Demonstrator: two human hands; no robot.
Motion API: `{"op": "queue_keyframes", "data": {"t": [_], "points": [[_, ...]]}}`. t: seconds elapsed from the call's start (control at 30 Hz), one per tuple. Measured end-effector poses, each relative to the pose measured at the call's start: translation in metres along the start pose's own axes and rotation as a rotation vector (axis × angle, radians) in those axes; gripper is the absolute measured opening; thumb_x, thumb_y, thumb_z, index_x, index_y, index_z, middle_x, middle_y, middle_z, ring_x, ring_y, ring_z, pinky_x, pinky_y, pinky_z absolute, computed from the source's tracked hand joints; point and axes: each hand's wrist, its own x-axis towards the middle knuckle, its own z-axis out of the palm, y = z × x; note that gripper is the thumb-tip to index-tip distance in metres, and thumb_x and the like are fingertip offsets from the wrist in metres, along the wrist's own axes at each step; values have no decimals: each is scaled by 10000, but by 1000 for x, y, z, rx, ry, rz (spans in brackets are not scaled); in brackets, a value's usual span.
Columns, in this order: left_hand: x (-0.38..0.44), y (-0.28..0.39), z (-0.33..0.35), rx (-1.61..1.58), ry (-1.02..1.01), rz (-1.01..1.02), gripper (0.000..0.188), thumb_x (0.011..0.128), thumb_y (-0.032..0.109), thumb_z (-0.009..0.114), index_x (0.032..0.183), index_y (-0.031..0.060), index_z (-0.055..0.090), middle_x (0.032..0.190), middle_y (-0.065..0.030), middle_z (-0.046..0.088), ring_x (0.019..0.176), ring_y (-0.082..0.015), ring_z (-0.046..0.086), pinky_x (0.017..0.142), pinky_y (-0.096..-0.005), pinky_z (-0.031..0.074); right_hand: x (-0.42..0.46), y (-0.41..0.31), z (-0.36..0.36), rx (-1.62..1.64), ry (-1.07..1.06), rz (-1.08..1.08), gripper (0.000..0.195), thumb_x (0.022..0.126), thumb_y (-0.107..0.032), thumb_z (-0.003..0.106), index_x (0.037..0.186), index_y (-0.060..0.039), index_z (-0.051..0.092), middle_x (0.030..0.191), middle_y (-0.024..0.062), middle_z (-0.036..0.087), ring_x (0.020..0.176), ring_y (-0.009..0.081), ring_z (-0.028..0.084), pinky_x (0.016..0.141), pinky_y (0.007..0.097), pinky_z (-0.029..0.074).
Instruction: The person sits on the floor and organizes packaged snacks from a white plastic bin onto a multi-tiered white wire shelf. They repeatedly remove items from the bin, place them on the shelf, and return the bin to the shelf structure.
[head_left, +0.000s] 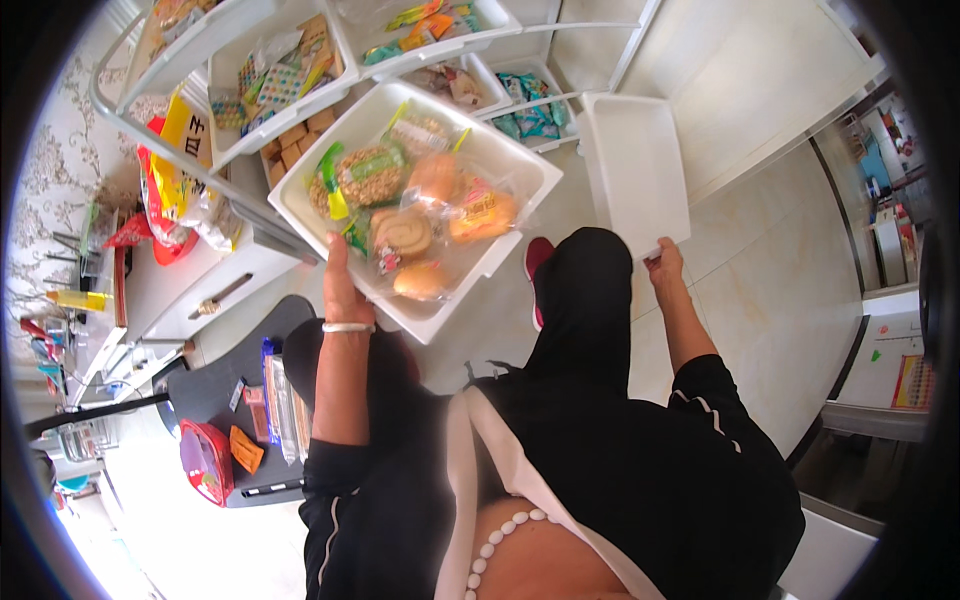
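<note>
My left hand (345, 289) grips the near left side of a white plastic bin (544, 180), thumb over its rim. Inside lie packaged snacks: a round puffed-grain cake (371, 176), a slice of Swiss roll (403, 232), a small bun (420, 280) and an orange-wrapped bread (480, 214). My right hand (664, 262) pinches the near right corner of a second white bin (634, 169), which shows only its bare inside. That bin is tilted beside the rack, above the tiled floor.
Ahead, a white metal rack (176, 157) holds several snack bins, one with teal packets (529, 101). Seed bags (180, 165) sit on a white cabinet (191, 292) at left. A dark chair (202, 382) carries a red container (206, 461). A pale panel (757, 82) stands to the right.
</note>
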Motion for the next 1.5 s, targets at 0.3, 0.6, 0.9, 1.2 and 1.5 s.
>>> {"op": "queue_keyframes", "data": {"t": [0.3,0.6,0.9,1.2,1.5], "points": [[-2,0,-7,-4,-12,3,522,857,384,444,1232,41,327,1181,-119,444,1078,-249,440,926,-372,349,-12,95,-133,-251,309,122,234,723,-177,548,885,-30,464,697,101,437,580,234,469,539,420,498],[6,-5,-7,60,52,-17,519,834,389,491,1204,45,372,1136,-104,489,1019,-232,483,885,-362,389,-25,164,-200,-284,291,359,297,745,-144,508,1013,-26,460,933,151,504,794,305,523,631,445,486],[6,-5,-19,-5,-35,-64,521,864,394,419,1246,51,326,1218,-123,429,1100,-266,433,935,-406,346,-5,184,-201,-745,61,344,247,747,-135,522,968,-25,517,919,121,546,845,261,537,714,384,453],[-2,-1,-11,25,-45,-49,565,849,433,430,1253,58,310,1213,-119,433,1092,-262,439,927,-399,350,-33,20,45,-478,-124,-168,259,776,-251,545,924,-40,553,768,41,540,662,151,482,606,289,395],[1,-4,-2,-44,-136,-84,574,841,433,445,1254,58,309,1218,-122,427,1098,-273,432,937,-400,339,-223,-40,199,-509,-763,-760,519,783,-229,595,1205,-11,385,1183,126,453,1098,206,425,911,288,340]]}}
